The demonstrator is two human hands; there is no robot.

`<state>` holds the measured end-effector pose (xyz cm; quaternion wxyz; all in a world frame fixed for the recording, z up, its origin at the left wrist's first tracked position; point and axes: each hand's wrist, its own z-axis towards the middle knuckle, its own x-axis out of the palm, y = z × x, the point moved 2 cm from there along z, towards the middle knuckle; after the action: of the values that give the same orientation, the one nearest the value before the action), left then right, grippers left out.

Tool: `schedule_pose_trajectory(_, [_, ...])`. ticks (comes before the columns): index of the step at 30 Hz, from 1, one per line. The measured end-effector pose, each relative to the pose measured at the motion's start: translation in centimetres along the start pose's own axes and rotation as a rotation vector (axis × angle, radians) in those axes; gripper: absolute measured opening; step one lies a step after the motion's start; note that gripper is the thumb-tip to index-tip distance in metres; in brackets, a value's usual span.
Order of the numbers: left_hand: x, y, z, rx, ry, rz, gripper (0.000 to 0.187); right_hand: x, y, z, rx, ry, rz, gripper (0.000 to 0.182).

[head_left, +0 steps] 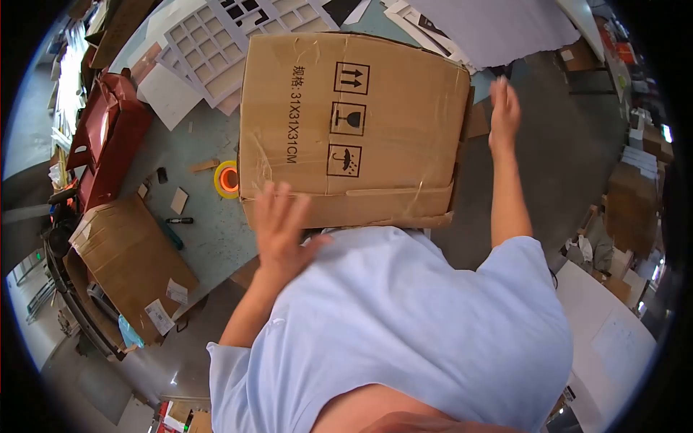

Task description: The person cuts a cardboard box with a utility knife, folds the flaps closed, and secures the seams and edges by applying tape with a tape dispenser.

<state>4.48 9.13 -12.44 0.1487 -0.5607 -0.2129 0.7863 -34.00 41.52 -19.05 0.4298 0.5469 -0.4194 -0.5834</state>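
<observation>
A large brown cardboard box (411, 123) sits in front of my body, with black handling symbols and printed size text facing up. Clear tape runs along its near edge. My left hand (283, 227), slightly blurred, has its fingers spread over the box's near left corner. To the right of the box, my right hand (504, 115) is raised with its fingers stretched out and a gap between it and the cardboard. Neither hand grips anything.
Left of the box, a yellow and orange tape roll (227, 179) lies on the table (209, 249). White gridded panels (209, 50) are stacked behind. A red box (115, 133) and an opened carton (133, 263) stand at the left. White sheets (498, 32) lie at the back right.
</observation>
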Motion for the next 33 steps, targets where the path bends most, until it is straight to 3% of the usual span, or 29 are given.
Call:
schedule_pose_trajectory(1, [1.1,-0.9,-0.8,0.059,0.097,-0.010,0.091,1.7,3.1,1.7,-0.178,0.019,0.053,0.040])
schedule_pose_trajectory(3, [2.1,-1.1,0.0,0.054,0.194,0.032,0.094,6.9,9.2,2.7,-0.466,0.248,-0.279,0.029])
schedule_pose_trajectory(5, [3.0,-0.8,0.5,0.048,0.291,0.079,0.098,14.7,9.2,2.6,-0.646,0.376,-0.354,0.036])
schedule_pose_trajectory(6, [3.1,-0.6,0.4,0.062,0.349,0.098,0.091,18.0,7.8,3.1,-0.688,0.551,-0.482,0.046])
schedule_pose_trajectory(8, [3.8,0.3,0.7,0.068,0.397,0.118,0.084,21.1,10.5,-0.6,-0.445,0.499,-0.978,0.055])
schedule_pose_trajectory(10, [5.0,0.9,0.3,0.191,0.341,0.331,0.065,21.0,9.2,-1.9,-0.524,0.407,-0.935,0.059])
schedule_pose_trajectory(13, [5.8,1.3,0.1,0.280,0.255,0.389,0.059,21.1,8.9,-1.9,-0.649,0.248,-0.822,0.062])
schedule_pose_trajectory(14, [5.4,1.1,0.4,0.270,0.309,0.382,0.057,21.0,8.8,-2.3,-0.676,0.194,-0.761,0.061])
schedule_pose_trajectory(19, [5.9,1.0,0.8,0.192,0.383,0.342,0.055,21.0,8.8,-2.3,-0.678,0.169,-0.734,0.056])
schedule_pose_trajectory(33, [5.9,0.5,0.9,0.201,0.319,0.403,0.051,20.4,8.5,-2.5,-0.805,0.119,-0.652,0.054])
